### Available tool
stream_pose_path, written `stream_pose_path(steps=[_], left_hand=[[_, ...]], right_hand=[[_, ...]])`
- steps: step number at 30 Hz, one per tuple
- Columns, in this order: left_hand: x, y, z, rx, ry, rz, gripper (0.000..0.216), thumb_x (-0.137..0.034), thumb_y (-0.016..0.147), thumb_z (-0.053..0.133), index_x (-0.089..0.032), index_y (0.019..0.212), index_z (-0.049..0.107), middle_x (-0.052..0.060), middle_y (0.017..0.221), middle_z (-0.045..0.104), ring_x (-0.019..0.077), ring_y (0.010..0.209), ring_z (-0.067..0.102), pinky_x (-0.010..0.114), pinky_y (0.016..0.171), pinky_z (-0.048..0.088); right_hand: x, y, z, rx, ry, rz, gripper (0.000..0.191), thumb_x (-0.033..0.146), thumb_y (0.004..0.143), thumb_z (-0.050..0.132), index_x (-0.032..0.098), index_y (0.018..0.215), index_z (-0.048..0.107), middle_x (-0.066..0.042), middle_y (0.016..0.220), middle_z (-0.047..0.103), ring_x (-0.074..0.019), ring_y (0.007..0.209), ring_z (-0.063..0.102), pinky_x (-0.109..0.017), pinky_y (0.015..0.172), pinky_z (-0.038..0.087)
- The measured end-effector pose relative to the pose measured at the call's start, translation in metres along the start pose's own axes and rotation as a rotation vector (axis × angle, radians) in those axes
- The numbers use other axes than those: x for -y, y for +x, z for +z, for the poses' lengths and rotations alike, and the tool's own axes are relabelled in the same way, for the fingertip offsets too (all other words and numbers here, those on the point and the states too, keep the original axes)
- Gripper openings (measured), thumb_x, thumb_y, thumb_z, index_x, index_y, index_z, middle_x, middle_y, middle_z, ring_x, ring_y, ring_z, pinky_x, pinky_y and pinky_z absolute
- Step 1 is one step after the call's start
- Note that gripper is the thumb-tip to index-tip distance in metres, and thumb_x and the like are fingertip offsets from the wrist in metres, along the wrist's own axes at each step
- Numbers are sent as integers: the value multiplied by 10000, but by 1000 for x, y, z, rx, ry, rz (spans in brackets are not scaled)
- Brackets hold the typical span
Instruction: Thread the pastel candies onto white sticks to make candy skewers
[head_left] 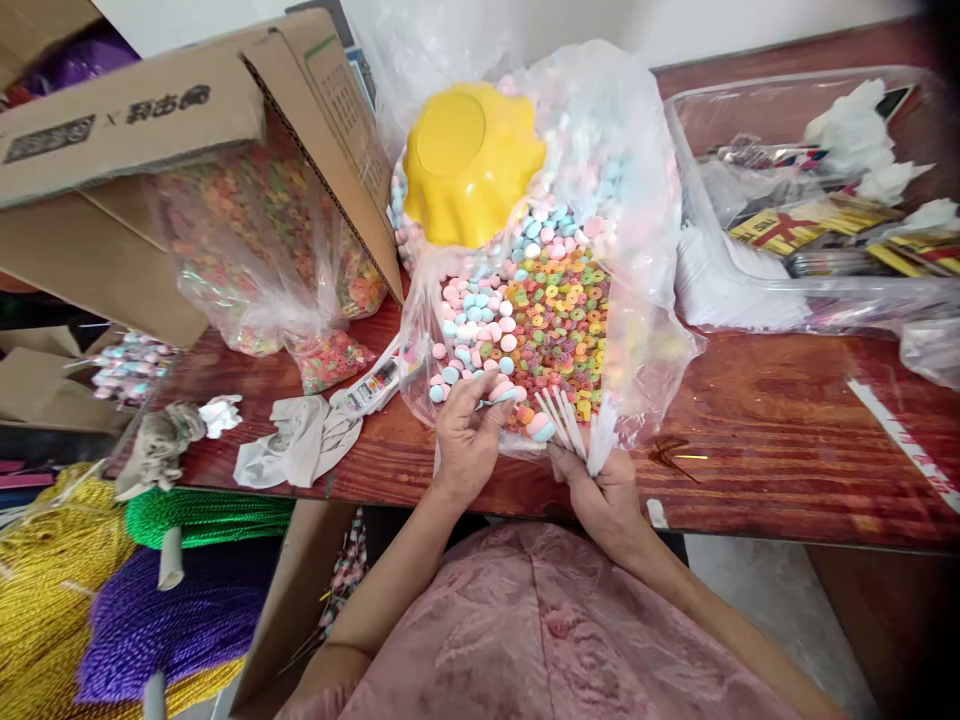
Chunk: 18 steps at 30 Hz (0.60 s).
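Note:
Between the thumb and fingers of my left hand is a pink and blue round candy. My right hand is closed round a bunch of thin white sticks that fan out upward. A larger pink, white and blue candy sits beside the stick tips; whether a stick pierces it I cannot tell. Just beyond both hands, an opened clear plastic bag holds pastel round candies on the left and small colourful ring candies on the right.
A yellow scalloped bowl rests upside down on the candies. Left stands a cardboard box with bagged candy; right, a clear plastic bin of wrappers. White gloves and twist ties lie on the wooden table.

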<state>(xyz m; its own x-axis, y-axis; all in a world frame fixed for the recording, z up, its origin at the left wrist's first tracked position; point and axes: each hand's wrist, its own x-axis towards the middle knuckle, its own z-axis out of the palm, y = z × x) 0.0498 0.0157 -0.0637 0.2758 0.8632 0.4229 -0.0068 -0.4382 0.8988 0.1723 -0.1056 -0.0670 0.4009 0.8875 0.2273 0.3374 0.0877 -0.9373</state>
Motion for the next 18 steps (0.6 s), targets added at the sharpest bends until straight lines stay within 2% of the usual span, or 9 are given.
stream_pose_path(steps=[3,8,10,14,18], left_hand=[[-2,6,1,87,69,115,219,-243,863,709,-206,1075,747,55,1030,734,164,989,687,306,921,559],[-5,-1,13,110,-4,-50,245,-281,902,668,-191,1120,732,67,1077,762,175,978,714,313,915,577],[-7,-7,20,110,-30,-65,248,-279,912,656,-188,1132,727,68,1093,765,173,980,719,306,913,582],[-15,-10,31,182,-15,55,267,-249,961,577,-184,1191,697,79,1086,765,163,958,726,286,874,596],[-22,-9,40,307,29,212,270,-201,967,550,-176,1204,679,101,1151,743,185,1047,708,320,931,587]], right_hand=[[-3,-4,-2,15,10,-17,267,287,956,524,219,698,536,19,619,487,-134,561,428,-279,550,367],[-6,-12,-3,-44,101,52,285,320,956,529,232,686,521,10,604,479,-155,564,451,-298,543,384],[-10,-16,-2,-56,131,64,271,316,949,544,233,691,530,11,600,487,-156,556,458,-303,538,393],[-17,-18,-3,-97,144,71,229,290,931,574,224,712,566,16,604,506,-144,541,461,-295,527,396],[-15,-11,-9,-181,136,102,257,279,927,577,203,683,554,31,593,488,-117,531,445,-262,514,386]])
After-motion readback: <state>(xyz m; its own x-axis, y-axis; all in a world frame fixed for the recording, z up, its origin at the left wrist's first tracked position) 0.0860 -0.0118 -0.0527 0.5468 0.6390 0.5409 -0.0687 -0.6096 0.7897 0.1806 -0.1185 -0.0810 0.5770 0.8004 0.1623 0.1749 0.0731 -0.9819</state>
